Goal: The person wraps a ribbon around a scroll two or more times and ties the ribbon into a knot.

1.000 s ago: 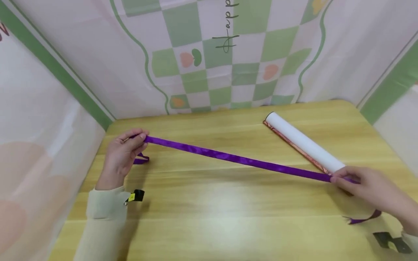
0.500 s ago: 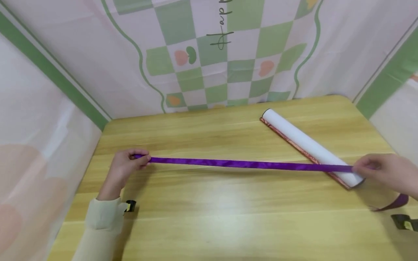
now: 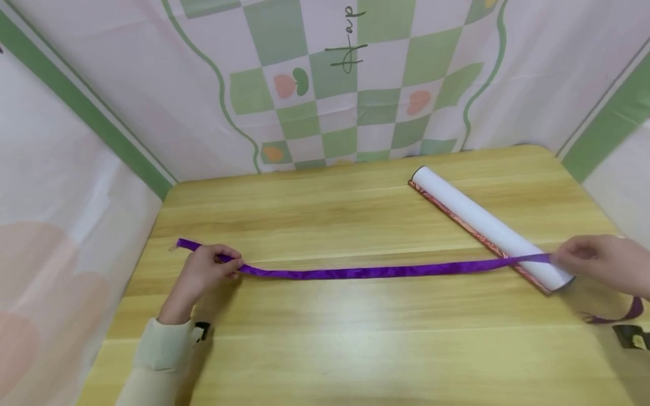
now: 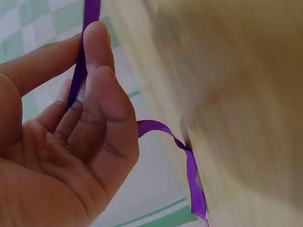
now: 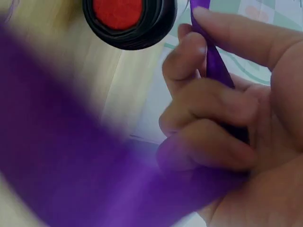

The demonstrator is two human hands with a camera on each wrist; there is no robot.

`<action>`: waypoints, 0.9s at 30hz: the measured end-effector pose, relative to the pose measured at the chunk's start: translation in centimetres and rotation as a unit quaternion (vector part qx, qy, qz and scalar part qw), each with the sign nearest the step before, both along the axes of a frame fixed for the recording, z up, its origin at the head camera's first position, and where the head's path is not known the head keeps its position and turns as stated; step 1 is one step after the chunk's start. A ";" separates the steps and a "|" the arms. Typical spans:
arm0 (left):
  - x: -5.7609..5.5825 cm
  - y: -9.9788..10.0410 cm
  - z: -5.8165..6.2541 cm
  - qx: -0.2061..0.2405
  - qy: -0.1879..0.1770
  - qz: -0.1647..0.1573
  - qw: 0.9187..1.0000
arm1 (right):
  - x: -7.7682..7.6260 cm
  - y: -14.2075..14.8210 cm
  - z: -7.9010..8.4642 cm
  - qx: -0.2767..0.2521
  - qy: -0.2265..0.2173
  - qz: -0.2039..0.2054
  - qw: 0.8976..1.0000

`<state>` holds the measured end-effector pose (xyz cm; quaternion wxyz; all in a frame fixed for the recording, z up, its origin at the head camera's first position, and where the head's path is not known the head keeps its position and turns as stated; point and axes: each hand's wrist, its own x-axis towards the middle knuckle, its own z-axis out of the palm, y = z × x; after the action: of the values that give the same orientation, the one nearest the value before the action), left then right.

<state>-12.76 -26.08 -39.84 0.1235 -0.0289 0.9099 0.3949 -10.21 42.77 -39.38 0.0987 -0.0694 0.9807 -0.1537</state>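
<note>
A long purple ribbon stretches from side to side low over the table, sagging slightly in the middle. My left hand pinches it between thumb and index finger, with the loose end sticking out to the left. In the left wrist view that frayed tail of the ribbon lies on the tabletop. My right hand pinches the other side, and in the right wrist view its other fingers curl over the ribbon. On that side a short tail hangs below the palm. The ribbon crosses in front of the lower end of a white roll.
The white roll with a reddish patterned edge lies slantwise on the right of the wooden table; its end shows red inside a dark rim in the right wrist view. A printed cloth hangs behind the table, with more cloth at both sides.
My left hand has come down and nearer; my right hand has moved right and slightly up. The ribbon went from slanted and taut to nearly level, now with a slight sag.
</note>
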 end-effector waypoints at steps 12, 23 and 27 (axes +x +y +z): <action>1.7 1.2 2.3 -0.191 0.013 -0.099 0.976 | -0.7 -4.8 0.7 0.065 0.075 0.012 0.995; 1.9 9.8 1.1 -0.203 0.145 -0.263 0.932 | -0.9 -20.1 0.0 -0.018 0.120 0.173 0.978; 1.2 12.7 0.0 -0.240 0.139 -0.302 0.912 | -1.2 -24.8 -0.6 -0.026 0.092 0.209 0.973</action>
<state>-11.51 -13.38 -39.84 0.0985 0.2734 0.9507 0.1081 -11.39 17.95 -40.00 0.0362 -0.2888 0.9452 -0.1481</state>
